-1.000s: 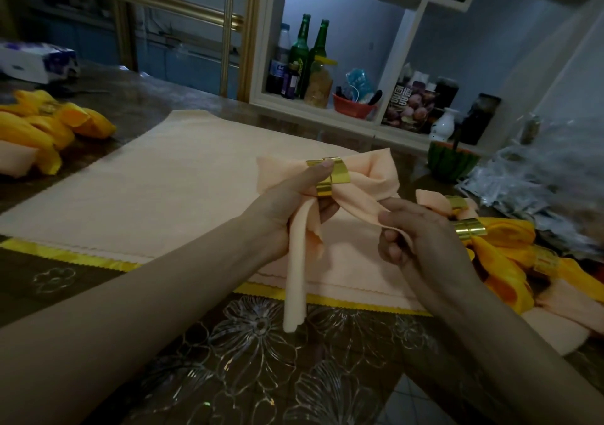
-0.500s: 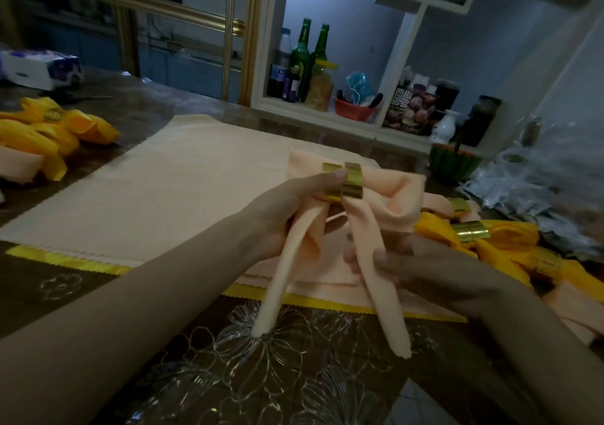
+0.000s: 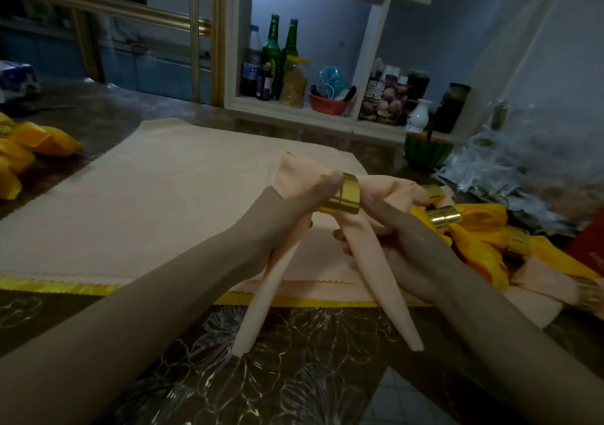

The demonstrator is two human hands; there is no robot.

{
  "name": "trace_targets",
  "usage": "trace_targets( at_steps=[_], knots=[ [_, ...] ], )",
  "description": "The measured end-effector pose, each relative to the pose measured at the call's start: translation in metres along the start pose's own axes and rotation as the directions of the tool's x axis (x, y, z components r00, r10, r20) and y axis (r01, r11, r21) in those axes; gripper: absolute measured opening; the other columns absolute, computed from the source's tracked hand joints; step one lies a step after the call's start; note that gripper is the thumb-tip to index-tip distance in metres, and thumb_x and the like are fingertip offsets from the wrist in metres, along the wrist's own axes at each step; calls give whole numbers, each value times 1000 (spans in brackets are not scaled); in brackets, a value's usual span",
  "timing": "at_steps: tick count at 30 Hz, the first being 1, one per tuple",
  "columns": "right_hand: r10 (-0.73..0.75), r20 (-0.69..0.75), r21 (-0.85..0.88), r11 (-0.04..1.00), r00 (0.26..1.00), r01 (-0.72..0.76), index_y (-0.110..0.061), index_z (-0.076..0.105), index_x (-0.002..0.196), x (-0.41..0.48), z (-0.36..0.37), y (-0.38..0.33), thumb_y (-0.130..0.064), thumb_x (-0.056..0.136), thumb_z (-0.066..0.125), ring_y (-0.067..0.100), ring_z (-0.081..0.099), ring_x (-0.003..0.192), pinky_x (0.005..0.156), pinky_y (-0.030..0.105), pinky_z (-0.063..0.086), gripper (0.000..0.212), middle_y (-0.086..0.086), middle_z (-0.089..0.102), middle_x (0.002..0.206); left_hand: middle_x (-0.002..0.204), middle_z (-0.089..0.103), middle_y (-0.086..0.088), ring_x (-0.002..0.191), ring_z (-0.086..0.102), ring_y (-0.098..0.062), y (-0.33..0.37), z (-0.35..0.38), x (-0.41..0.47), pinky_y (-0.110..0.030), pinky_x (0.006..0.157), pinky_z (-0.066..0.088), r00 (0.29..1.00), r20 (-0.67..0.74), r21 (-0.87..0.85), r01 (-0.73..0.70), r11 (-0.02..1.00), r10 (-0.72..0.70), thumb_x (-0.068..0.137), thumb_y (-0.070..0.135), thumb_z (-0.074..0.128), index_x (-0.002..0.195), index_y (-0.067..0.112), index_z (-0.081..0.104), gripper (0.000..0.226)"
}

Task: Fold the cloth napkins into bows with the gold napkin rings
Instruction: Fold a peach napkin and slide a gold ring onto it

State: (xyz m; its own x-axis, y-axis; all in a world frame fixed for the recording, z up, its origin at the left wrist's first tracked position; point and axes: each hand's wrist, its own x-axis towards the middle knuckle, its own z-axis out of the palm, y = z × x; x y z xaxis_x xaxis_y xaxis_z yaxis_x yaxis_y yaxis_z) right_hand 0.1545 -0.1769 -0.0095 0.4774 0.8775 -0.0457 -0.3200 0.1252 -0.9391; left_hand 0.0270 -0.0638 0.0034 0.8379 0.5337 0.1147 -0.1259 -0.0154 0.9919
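Note:
A peach napkin bow with a gold ring round its middle is held above the table, its two tails hanging down towards me. My left hand grips the bow at the ring from the left, thumb on the ring. From the right, my right hand holds the bow's right loop and the right tail. Under the bow lies a flat peach cloth on a yellow-edged one.
Finished yellow and peach bows with gold rings lie at the right, with more yellow bows at the left. A green bowl and clear plastic bags stand behind at the right. A shelf with bottles runs along the far edge.
The bow has tipped so the ring faces up more, and both tails now hang free. My right hand moved up from the tail to the bow's right side.

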Motion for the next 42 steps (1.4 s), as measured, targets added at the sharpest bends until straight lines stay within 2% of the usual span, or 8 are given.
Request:
trace_targets(
  at_steps=[6, 12, 21, 29, 34, 36, 39, 42],
  knots=[
    [-68, -24, -106, 992, 997, 66, 0, 56, 123, -4, 9, 12, -54, 18, 91, 6, 65, 60, 50, 16, 50, 123, 3, 68, 70, 78, 66, 4, 78, 59, -10, 0, 1, 0, -24, 71, 44, 988, -151, -38, -13, 999, 7, 87, 51, 50, 83, 23, 65, 31],
    [-88, -116, -19, 996, 989, 86, -9, 67, 95, -13, 19, 10, -41, 57, 76, 13, 65, 67, 61, 24, 57, 50, 8, 69, 80, 79, 69, 2, 72, 62, -4, -11, 6, 0, -14, 66, 47, 967, -187, 98, -157, 983, 173, 88, 43, 52, 86, 20, 68, 27],
    [-45, -104, 46, 998, 994, 50, -12, 73, 80, -10, 19, -1, -15, 61, 70, 15, 66, 74, 66, 25, 54, 19, 7, 71, 82, 62, 66, 7, 55, 58, 4, -11, 7, -4, -6, 50, 42, 950, -197, 137, -216, 967, 241, 88, 45, 49, 80, 20, 66, 31],
    [-70, -36, -52, 996, 997, 68, -11, 65, 96, -10, 17, -2, -8, 65, 67, 15, 67, 80, 68, 26, 56, 31, 5, 72, 86, 71, 70, 11, 69, 65, 5, -11, 3, -6, -8, 58, 47, 949, -153, 107, -263, 959, 277, 89, 34, 55, 88, 19, 67, 19],
    [-94, -80, 8, 995, 992, 95, -6, 63, 103, -10, 18, -1, -8, 62, 69, 20, 68, 86, 64, 25, 57, 41, 12, 70, 95, 74, 70, -7, 60, 63, -17, 1, 12, 3, -24, 50, 46, 944, -165, -173, 257, 951, -285, 80, 64, 46, 77, 22, 58, 44],
    [-96, -111, 67, 992, 989, 104, -5, 65, 96, -10, 18, 0, -5, 65, 68, 21, 69, 83, 66, 28, 58, 31, 13, 71, 93, 76, 72, -9, 70, 67, -22, 1, 14, 1, -27, 56, 51, 938, -50, -271, 319, 908, -344, 67, 69, 50, 85, 19, 59, 54],
    [-93, -186, 157, 980, 978, 123, -6, 66, 92, -8, 17, 3, -7, 64, 68, 21, 69, 85, 77, 33, 58, 28, 12, 71, 90, 94, 67, -1, 91, 63, -19, -12, 16, -5, -29, 76, 52, 982, -20, -138, 186, 973, -190, 72, 62, 57, 95, 25, 59, 44],
    [-84, -207, 129, 985, 975, 113, -7, 65, 98, -8, 16, 5, -12, 64, 70, 23, 67, 96, 87, 37, 55, 35, 13, 71, 100, 78, 63, 28, 81, 59, 12, -15, 25, -11, -9, 68, 47, 999, 14, 74, -32, 997, 31, 86, 47, 54, 88, 40, 53, 7]
  ],
)
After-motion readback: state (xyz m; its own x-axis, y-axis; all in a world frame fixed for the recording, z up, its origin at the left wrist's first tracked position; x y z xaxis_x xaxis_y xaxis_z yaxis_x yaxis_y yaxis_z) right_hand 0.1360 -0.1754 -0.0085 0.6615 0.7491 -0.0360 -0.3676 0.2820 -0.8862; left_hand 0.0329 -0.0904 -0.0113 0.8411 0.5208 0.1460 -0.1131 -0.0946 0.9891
